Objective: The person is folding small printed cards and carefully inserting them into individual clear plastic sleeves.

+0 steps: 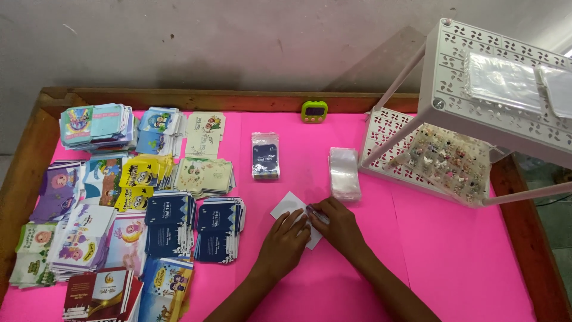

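Both hands press flat on a white card (293, 210) on the pink worktop (453, 256): left hand (285, 243) pinning it, right hand (338, 223) on its right edge. Clear sleeves (345, 173) lie just beyond. Best practice: hold card flat, edges square.

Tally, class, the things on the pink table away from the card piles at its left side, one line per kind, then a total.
White card under the hands: 1
Pack of dark blue cards in a clear bag: 1
Stack of clear bags: 1
Green timer: 1
White rack: 1
Total: 5
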